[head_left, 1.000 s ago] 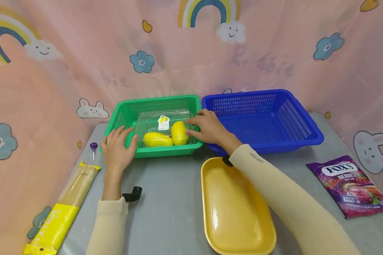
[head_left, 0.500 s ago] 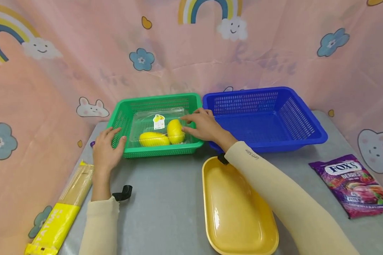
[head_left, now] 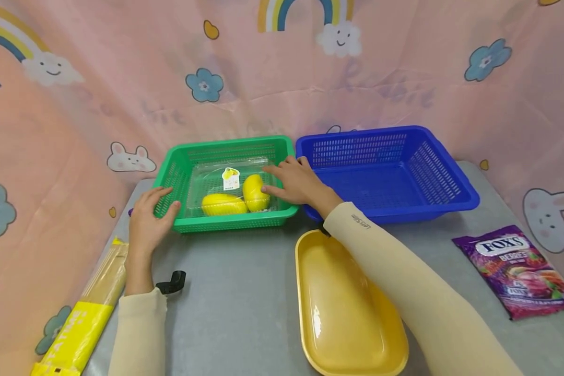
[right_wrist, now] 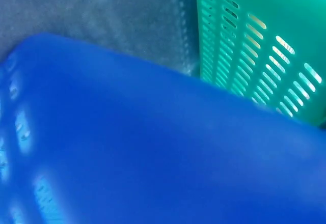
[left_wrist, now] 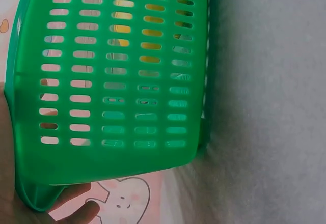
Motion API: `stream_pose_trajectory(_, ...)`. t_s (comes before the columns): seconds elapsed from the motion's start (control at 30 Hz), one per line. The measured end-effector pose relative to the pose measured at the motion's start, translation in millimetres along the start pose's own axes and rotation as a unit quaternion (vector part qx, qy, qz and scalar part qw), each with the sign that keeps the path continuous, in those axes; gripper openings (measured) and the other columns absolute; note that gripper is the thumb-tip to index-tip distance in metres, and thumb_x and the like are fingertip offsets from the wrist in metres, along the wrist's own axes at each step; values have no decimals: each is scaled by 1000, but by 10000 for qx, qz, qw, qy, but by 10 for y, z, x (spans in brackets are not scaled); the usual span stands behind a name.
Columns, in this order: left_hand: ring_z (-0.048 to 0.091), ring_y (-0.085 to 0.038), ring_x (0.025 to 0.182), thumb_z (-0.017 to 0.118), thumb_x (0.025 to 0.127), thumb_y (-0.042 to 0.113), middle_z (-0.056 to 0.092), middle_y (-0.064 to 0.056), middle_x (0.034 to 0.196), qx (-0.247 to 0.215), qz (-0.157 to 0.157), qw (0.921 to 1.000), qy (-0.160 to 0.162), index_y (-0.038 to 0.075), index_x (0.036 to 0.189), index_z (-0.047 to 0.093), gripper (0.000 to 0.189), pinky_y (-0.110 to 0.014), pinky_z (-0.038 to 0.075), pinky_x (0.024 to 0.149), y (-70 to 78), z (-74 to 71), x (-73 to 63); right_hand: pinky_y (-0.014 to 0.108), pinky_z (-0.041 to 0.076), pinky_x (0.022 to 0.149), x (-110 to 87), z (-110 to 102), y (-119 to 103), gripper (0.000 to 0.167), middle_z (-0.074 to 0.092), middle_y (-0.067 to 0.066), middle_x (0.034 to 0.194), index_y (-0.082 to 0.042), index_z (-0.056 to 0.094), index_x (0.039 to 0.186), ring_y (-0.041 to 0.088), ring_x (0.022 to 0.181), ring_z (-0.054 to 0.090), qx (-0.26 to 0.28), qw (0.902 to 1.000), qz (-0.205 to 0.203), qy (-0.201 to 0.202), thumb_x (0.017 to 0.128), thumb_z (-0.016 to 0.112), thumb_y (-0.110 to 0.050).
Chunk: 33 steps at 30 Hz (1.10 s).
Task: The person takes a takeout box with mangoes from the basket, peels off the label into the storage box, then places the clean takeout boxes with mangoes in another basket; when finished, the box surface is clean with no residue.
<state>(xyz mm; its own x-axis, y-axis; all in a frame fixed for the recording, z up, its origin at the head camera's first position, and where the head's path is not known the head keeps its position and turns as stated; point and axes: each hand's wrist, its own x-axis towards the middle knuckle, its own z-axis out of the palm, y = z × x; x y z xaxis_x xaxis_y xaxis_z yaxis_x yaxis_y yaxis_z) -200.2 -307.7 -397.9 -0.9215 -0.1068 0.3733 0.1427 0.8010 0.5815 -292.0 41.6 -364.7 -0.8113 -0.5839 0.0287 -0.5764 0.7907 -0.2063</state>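
Note:
In the head view, a clear plastic box (head_left: 254, 163) with a fruit label and two yellow mango-shaped fruits (head_left: 256, 193) lies inside the green basket (head_left: 235, 224). My right hand (head_left: 298, 180) reaches across the basket's right rim, fingers and thumb extended to the box's right end. At the front left corner of the basket is my left hand (head_left: 148, 219), its fingers loosely spread over the rim. Seen from the left wrist, the basket wall (left_wrist: 112, 158) covers much of that hand. The right wrist view shows basket walls; the right hand is out of sight there.
A blue basket (head_left: 385, 214) stands to the right of the green one. In front of it, a yellow tray (head_left: 343, 303) lies beneath the right forearm. A FOX'S candy bag (head_left: 517, 271) lies far right. Along the left edge is a yellow noodle-like packet (head_left: 82, 318).
The clear box has shifted left inside the green basket, with the right hand's fingers following at its end. My left hand has drawn left, from over the basket to its corner.

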Motion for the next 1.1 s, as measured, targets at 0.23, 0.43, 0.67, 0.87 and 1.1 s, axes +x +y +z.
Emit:
stream_pose_trajectory(0.23,40,-47,144,65,97,32,51,-21,152,-15,-98,9999,-80,6,137,63,48,-70,28,116,6,-14,-2,61,15,118,27,21,-40,73,65,4,141,-28,20,164,34,137,42,-104,9977,100,-665,103,31,-67)
stream_pose_trajectory(0.43,39,-47,144,64,98,33,50,-20,152,-3,-147,9998,-144,6,137,63,48,-70,27,116,6,-25,-2,63,14,117,23,26,-61,69,78,3,108,-29,26,163,32,127,50,175,9986,94,-482,103,38,-62)
stream_pose_trajectory(0.67,39,-46,144,64,98,34,50,-19,153,-9,-171,9998,-132,7,135,64,47,-70,27,116,-11,-26,9,63,8,121,26,53,-32,59,77,-5,100,-35,41,156,24,112,55,998,9950,76,70,102,51,-55)
stream_pose_trajectory(0.87,39,-45,145,63,98,36,50,-18,154,-18,-216,9996,-179,7,136,64,48,-70,26,116,-19,-27,18,59,8,121,6,49,-19,55,75,-3,89,-33,52,148,24,104,61,1944,9795,67,522,97,66,-47)
stream_pose_trajectory(1.1,39,-46,145,63,98,37,49,-18,154,-75,-257,9995,-188,7,136,64,49,-71,27,115,-24,-34,23,56,12,119,17,55,3,46,72,-1,82,-28,63,138,15,87,66,2581,9617,-42,924,95,73,-37)
